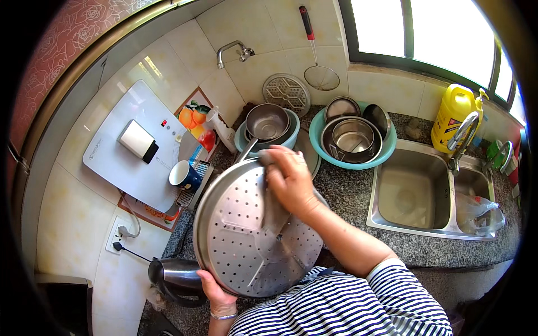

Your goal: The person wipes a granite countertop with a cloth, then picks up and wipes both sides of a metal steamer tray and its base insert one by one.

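A large round perforated metal steamer tray (pixel 239 248) is tilted up in front of my body. My left hand (pixel 216 292), with a bangle at the wrist, grips its lower left rim. My right hand (pixel 290 180) lies at its upper part, fingers bent near the top rim, with a greyish cloth (pixel 274 210) under the palm, pressed on the tray's face. Behind the tray, a pan (pixel 267 122) rests in a light blue basin (pixel 294 126). To its right, a turquoise basin (pixel 317 147) holds several steel pots and lids.
A double steel sink (pixel 414 189) with a faucet (pixel 462 130) lies right, a plastic bag (pixel 479 216) in its smaller bowl. A yellow jug (pixel 454 117) stands behind. Left are an electric kettle (pixel 180 275), a blue mug (pixel 185 176) and a leaning white cooktop (pixel 126 113). A strainer (pixel 321 77) hangs on the wall.
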Demonstrator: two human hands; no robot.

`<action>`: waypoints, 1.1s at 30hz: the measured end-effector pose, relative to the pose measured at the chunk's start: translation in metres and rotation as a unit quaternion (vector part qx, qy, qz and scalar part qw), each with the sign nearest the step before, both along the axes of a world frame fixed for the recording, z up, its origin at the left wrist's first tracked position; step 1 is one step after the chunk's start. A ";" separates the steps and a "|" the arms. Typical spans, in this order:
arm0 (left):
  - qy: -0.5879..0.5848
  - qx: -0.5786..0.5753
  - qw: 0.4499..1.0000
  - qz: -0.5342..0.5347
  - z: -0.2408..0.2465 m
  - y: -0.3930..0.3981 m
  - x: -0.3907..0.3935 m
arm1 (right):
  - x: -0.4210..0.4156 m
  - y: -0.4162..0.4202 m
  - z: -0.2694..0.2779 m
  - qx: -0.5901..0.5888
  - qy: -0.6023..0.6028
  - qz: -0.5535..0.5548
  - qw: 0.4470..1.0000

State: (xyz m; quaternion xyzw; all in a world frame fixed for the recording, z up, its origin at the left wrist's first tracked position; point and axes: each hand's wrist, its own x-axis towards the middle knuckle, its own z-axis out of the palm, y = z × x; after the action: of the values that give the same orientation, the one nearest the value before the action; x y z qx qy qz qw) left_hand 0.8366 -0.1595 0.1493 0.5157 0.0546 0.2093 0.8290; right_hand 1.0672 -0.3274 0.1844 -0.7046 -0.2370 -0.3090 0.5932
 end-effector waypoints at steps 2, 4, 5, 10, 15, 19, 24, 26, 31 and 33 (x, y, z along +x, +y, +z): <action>0.015 0.000 1.000 0.026 0.007 -0.002 0.000 | -0.003 -0.004 -0.023 0.013 0.035 -0.032 0.999; 0.012 -0.002 0.999 0.044 0.011 -0.006 0.007 | -0.031 0.002 -0.038 0.011 -0.003 0.007 1.000; 0.013 -0.005 0.999 0.052 0.012 -0.010 0.012 | -0.049 0.004 -0.042 -0.031 -0.037 0.074 0.996; -0.075 -0.118 0.982 -0.124 -0.007 0.019 0.030 | -0.116 0.025 -0.021 -0.155 -0.260 0.376 0.876; -0.011 -0.057 0.998 0.028 0.013 -0.014 0.031 | -0.059 0.019 0.018 -0.173 -0.232 0.133 0.948; -0.017 -0.042 0.997 0.065 0.027 -0.013 0.020 | 0.007 -0.010 -0.022 -0.031 0.006 -0.026 0.999; -0.042 -0.033 0.995 0.084 0.024 0.000 0.023 | -0.064 -0.020 -0.083 -0.125 -0.037 0.059 0.990; -0.050 -0.043 0.994 0.082 0.025 0.000 0.031 | -0.097 -0.016 -0.077 -0.163 -0.088 0.219 0.958; -0.051 -0.059 0.997 -0.018 0.022 -0.008 0.034 | -0.095 0.023 -0.007 -0.153 -0.259 0.335 0.893; -0.023 -0.072 0.997 0.021 0.024 -0.024 0.034 | -0.073 0.030 0.025 -0.137 -0.252 0.270 0.919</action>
State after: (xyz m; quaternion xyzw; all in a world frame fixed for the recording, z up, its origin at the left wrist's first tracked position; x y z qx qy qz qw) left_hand 0.8707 -0.1837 0.1731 0.4488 0.0616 0.2339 0.8603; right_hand 0.9941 -0.2970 0.2093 -0.5875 -0.5997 -0.2691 0.4720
